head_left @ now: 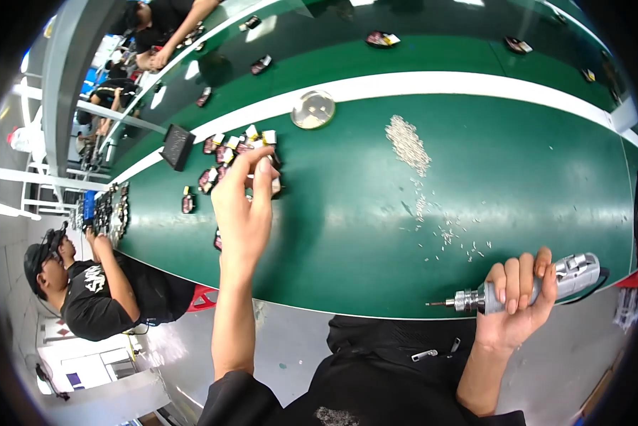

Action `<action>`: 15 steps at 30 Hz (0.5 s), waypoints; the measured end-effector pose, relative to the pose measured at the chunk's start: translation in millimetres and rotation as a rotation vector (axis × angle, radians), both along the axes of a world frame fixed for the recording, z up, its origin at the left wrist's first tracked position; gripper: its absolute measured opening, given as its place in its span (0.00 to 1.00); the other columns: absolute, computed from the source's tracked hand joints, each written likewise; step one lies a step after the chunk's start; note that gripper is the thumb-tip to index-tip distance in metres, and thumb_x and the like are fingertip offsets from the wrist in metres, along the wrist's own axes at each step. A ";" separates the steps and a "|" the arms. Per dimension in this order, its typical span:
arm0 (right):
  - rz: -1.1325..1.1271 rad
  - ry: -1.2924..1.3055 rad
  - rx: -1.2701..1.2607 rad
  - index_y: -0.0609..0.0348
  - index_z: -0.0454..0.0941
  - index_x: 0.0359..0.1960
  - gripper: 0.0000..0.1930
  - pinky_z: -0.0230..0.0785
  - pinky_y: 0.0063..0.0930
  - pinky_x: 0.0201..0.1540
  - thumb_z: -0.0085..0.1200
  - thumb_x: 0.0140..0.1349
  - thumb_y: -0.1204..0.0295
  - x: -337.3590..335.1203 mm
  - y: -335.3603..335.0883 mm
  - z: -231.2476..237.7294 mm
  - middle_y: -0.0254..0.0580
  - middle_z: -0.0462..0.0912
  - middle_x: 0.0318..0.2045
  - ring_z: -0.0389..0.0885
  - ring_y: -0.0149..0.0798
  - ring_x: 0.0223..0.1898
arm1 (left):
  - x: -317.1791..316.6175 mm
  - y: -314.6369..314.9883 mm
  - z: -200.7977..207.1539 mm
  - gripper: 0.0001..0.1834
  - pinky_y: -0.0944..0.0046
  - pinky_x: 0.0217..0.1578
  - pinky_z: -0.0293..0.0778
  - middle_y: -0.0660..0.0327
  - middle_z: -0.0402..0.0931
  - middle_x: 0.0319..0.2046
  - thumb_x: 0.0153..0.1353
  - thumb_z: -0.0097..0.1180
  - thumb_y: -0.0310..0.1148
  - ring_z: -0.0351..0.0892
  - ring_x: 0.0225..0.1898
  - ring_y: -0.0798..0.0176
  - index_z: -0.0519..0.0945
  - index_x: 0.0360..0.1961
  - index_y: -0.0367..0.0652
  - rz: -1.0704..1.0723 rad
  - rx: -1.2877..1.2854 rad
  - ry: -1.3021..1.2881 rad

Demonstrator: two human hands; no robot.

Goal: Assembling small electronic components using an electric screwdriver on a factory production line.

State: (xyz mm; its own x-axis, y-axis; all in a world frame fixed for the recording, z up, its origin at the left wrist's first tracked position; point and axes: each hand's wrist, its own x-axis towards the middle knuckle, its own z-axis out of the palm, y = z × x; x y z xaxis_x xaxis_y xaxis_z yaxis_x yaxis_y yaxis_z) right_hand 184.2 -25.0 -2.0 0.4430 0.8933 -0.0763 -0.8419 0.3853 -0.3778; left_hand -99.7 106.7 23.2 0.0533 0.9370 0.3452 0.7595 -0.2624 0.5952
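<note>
Seen from the head camera, a person at a green table [333,234] wraps the right hand [514,302] around a silver power tool [576,275] at the near right, its thin bit pointing left. The left hand [242,206], fingers half-curled, is at a cluster of small dark parts [207,179] on the left; whether it grips one cannot be told. Small pale pieces [408,145] lie heaped beyond the tool, right of a round clear dish [307,108] at the far edge.
</note>
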 end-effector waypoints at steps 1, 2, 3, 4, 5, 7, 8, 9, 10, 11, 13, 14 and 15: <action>0.002 0.001 -0.024 0.55 0.60 0.31 0.09 0.59 0.22 0.21 0.40 0.69 0.67 -2.1 -5.1 -0.6 0.28 0.59 0.11 0.58 0.25 0.12 | -21.6 23.3 1.5 0.12 0.71 0.31 0.70 0.61 0.78 0.26 0.65 0.47 0.26 0.74 0.27 0.71 0.77 0.45 0.34 0.050 0.053 0.068; 0.001 -0.004 -0.060 0.55 0.60 0.31 0.09 0.58 0.22 0.20 0.41 0.69 0.67 -4.7 -9.5 -5.5 0.28 0.58 0.11 0.58 0.25 0.11 | -43.0 49.2 -1.6 0.12 0.68 0.33 0.71 0.58 0.79 0.27 0.64 0.49 0.28 0.76 0.29 0.68 0.77 0.45 0.34 0.104 0.072 0.180; 0.012 0.005 -0.099 0.54 0.59 0.30 0.10 0.58 0.22 0.20 0.41 0.69 0.67 -9.1 -12.5 -6.2 0.28 0.59 0.11 0.57 0.25 0.11 | -67.1 72.9 -3.3 0.12 0.66 0.34 0.73 0.56 0.79 0.27 0.62 0.51 0.29 0.78 0.30 0.65 0.77 0.44 0.33 0.162 0.087 0.291; 0.052 -0.022 -0.097 0.53 0.58 0.29 0.10 0.58 0.23 0.20 0.41 0.68 0.67 -13.4 -15.4 -9.0 0.28 0.59 0.11 0.57 0.25 0.11 | -96.8 95.0 -6.4 0.14 0.63 0.36 0.73 0.54 0.80 0.28 0.60 0.53 0.31 0.79 0.32 0.60 0.77 0.44 0.34 0.218 0.128 0.421; 0.085 -0.053 -0.094 0.53 0.58 0.29 0.10 0.58 0.23 0.20 0.41 0.68 0.66 -17.2 -18.0 -10.6 0.28 0.59 0.11 0.57 0.25 0.11 | -125.7 116.4 -9.0 0.16 0.60 0.37 0.74 0.52 0.80 0.29 0.58 0.55 0.34 0.81 0.33 0.56 0.76 0.43 0.34 0.272 0.168 0.546; 0.116 -0.079 -0.066 0.53 0.58 0.29 0.11 0.59 0.23 0.20 0.42 0.68 0.66 -20.2 -18.4 -13.2 0.28 0.59 0.11 0.57 0.25 0.11 | -166.0 158.0 -12.9 0.19 0.56 0.40 0.74 0.50 0.80 0.31 0.56 0.57 0.38 0.81 0.36 0.50 0.76 0.44 0.35 0.407 -0.008 0.537; 0.139 -0.116 -0.067 0.52 0.57 0.29 0.11 0.59 0.23 0.20 0.42 0.68 0.65 -19.7 -16.5 -15.5 0.28 0.59 0.11 0.58 0.25 0.11 | -171.7 176.9 -16.5 0.19 0.51 0.42 0.72 0.49 0.79 0.32 0.55 0.57 0.40 0.78 0.39 0.45 0.75 0.42 0.36 0.440 -0.087 0.406; 0.116 -0.114 -0.035 0.52 0.57 0.29 0.11 0.59 0.23 0.20 0.42 0.68 0.65 -15.3 -19.6 -13.6 0.28 0.59 0.11 0.58 0.25 0.11 | -173.6 194.2 -11.5 0.20 0.50 0.43 0.72 0.46 0.79 0.35 0.54 0.58 0.40 0.78 0.42 0.44 0.75 0.41 0.35 0.455 -0.105 0.362; 0.150 -0.121 -0.016 0.53 0.58 0.29 0.11 0.59 0.24 0.20 0.43 0.68 0.65 -14.3 -17.5 -14.0 0.29 0.59 0.11 0.58 0.26 0.11 | -182.9 208.6 -15.6 0.21 0.50 0.44 0.72 0.44 0.78 0.36 0.54 0.57 0.42 0.77 0.43 0.42 0.75 0.42 0.34 0.450 -0.077 0.444; 0.179 -0.131 -0.001 0.53 0.58 0.29 0.11 0.59 0.24 0.20 0.43 0.68 0.65 -13.2 -15.9 -16.1 0.29 0.59 0.11 0.59 0.26 0.11 | -189.5 221.8 -22.2 0.23 0.49 0.46 0.72 0.41 0.78 0.37 0.54 0.57 0.43 0.77 0.44 0.41 0.74 0.42 0.34 0.440 -0.050 0.524; 0.173 -0.113 0.013 0.54 0.58 0.30 0.12 0.60 0.25 0.20 0.45 0.67 0.64 -12.8 -16.1 -20.6 0.31 0.60 0.11 0.60 0.28 0.11 | -190.6 244.4 -30.2 0.26 0.47 0.49 0.71 0.38 0.76 0.40 0.54 0.56 0.47 0.75 0.46 0.38 0.73 0.43 0.32 0.563 -0.151 0.643; 0.202 -0.120 0.013 0.54 0.59 0.30 0.11 0.60 0.26 0.20 0.45 0.67 0.65 -13.1 -14.1 -21.2 0.31 0.60 0.11 0.60 0.29 0.11 | -188.4 252.1 -34.3 0.27 0.47 0.50 0.70 0.37 0.76 0.41 0.54 0.55 0.47 0.75 0.47 0.37 0.73 0.44 0.31 0.588 -0.153 0.630; 0.231 -0.125 0.015 0.54 0.59 0.30 0.11 0.61 0.26 0.21 0.46 0.66 0.65 -13.7 -11.3 -21.3 0.32 0.60 0.12 0.60 0.29 0.11 | -188.0 257.8 -36.5 0.28 0.47 0.51 0.70 0.37 0.75 0.42 0.54 0.55 0.47 0.74 0.48 0.36 0.72 0.44 0.30 0.614 -0.154 0.617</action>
State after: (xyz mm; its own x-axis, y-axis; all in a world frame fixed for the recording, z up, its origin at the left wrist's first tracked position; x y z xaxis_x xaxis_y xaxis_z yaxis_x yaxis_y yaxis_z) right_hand 170.5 -36.2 -23.4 0.2322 0.9725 -0.0201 -0.8553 0.1942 -0.4803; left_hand -287.7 364.5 -13.2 -0.3400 0.8951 0.2885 0.9374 0.3472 0.0274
